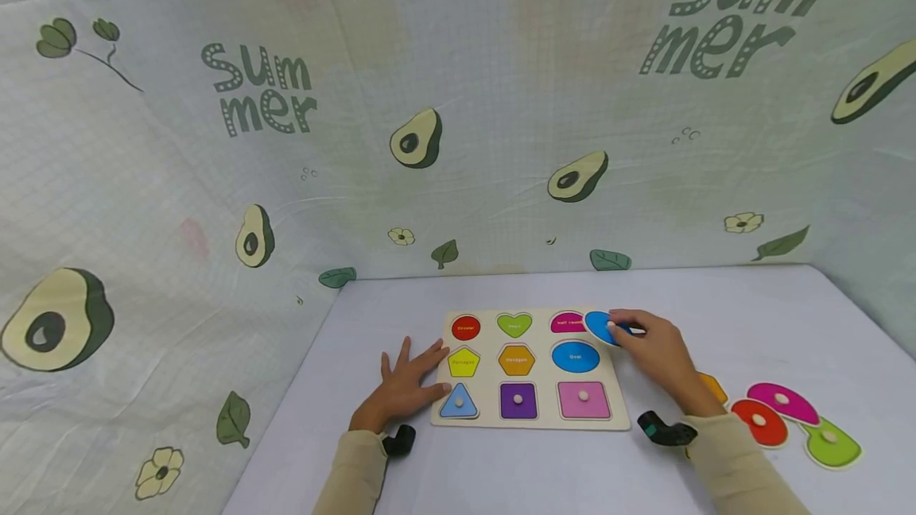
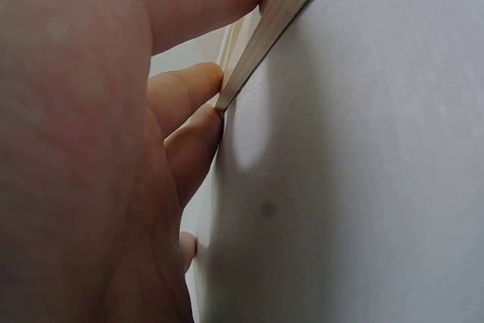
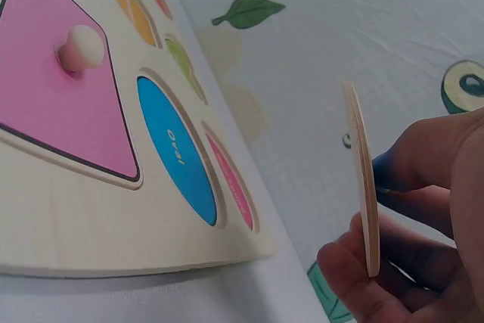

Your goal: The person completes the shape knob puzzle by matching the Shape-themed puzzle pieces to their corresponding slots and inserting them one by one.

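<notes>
A wooden shape puzzle board (image 1: 494, 418) lies on the white table. My right hand (image 1: 657, 348) pinches a blue oval puzzle piece (image 1: 597, 326) over the board's far right corner; in the right wrist view the piece (image 3: 364, 179) appears edge-on, apart from the board. The blue oval recess (image 3: 175, 153) is bare. My left hand (image 1: 404, 388) rests at the board's left edge, fingers spread, fingertips touching the rim (image 2: 265, 32). The near row holds a blue triangle (image 1: 458, 402), a purple square (image 1: 518, 401) and a pink rectangle (image 1: 583, 400), each with a knob.
Right of the board, partly behind my right forearm, lie loose pieces: a magenta half round (image 1: 783, 403), a red circle (image 1: 760, 422), a green heart (image 1: 833, 443) and an orange piece (image 1: 712, 388). A printed cloth (image 1: 487, 197) hangs behind the table.
</notes>
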`<state>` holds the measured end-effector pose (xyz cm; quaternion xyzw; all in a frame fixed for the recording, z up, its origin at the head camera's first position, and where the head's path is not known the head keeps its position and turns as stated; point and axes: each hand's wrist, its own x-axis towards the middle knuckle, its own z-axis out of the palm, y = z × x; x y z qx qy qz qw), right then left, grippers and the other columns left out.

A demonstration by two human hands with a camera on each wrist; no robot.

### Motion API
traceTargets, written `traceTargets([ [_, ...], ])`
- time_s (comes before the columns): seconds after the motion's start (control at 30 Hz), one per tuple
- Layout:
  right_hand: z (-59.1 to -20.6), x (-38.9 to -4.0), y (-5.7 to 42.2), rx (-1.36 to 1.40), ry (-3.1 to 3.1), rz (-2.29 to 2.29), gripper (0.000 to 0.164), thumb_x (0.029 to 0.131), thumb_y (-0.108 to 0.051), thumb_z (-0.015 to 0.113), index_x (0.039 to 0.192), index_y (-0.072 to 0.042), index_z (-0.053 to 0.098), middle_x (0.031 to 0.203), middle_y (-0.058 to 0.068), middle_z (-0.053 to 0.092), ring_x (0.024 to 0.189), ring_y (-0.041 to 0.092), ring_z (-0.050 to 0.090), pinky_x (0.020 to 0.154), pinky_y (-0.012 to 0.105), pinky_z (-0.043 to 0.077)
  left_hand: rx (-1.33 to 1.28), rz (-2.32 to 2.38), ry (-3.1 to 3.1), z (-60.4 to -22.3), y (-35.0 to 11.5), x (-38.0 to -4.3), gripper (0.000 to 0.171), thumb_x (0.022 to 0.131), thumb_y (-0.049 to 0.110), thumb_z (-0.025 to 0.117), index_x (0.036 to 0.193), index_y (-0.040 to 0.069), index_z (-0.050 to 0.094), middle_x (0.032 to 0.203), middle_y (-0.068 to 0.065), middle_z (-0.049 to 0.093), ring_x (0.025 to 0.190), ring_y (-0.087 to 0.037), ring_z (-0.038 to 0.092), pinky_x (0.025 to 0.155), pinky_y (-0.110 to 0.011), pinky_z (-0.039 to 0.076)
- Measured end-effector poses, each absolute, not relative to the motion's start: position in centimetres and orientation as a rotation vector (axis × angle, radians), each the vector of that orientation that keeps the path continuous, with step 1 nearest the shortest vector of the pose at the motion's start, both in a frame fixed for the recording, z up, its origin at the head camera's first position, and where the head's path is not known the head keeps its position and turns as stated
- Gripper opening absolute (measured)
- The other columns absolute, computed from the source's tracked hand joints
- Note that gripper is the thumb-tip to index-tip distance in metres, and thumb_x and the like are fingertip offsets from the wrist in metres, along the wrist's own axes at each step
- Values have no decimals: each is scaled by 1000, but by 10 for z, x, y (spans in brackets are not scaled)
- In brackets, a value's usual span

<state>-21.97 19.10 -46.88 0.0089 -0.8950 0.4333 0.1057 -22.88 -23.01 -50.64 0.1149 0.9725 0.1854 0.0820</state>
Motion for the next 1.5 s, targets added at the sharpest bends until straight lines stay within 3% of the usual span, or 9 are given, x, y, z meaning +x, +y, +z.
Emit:
traceTargets([
  [0.33, -470, -222, 178, 78, -2683, 1283, 32, 100, -23, 63, 124, -3, 66, 137, 21, 58, 123, 43, 54, 97, 53, 50, 357, 565, 2904, -505, -230, -229, 72, 89, 57, 62, 154, 33, 42, 161, 10, 32, 152, -41, -4, 110, -71, -14],
  [0.8, -479, -228, 162, 171, -2753, 1241, 28, 96, -20, 66, 119, -4, 69, 130, 21, 62, 117, 44, 57, 91, 53, 54, 332, 549, 2902, -505, -231, -229, 72, 89, 58, 61, 154, 35, 42, 161, 11, 32, 152, -41, -4, 110, -71, -14],
  [1.5, -487, -233, 156, 259, -2864, 1111, 20, 94, -15, 70, 112, -7, 71, 129, 20, 62, 123, 44, 53, 98, 58, 48, 335, 537, 2898, -504, -229, -228, 72, 89, 57, 61, 154, 34, 42, 161, 11, 31, 152, -40, -4, 110, -71, -14],
])
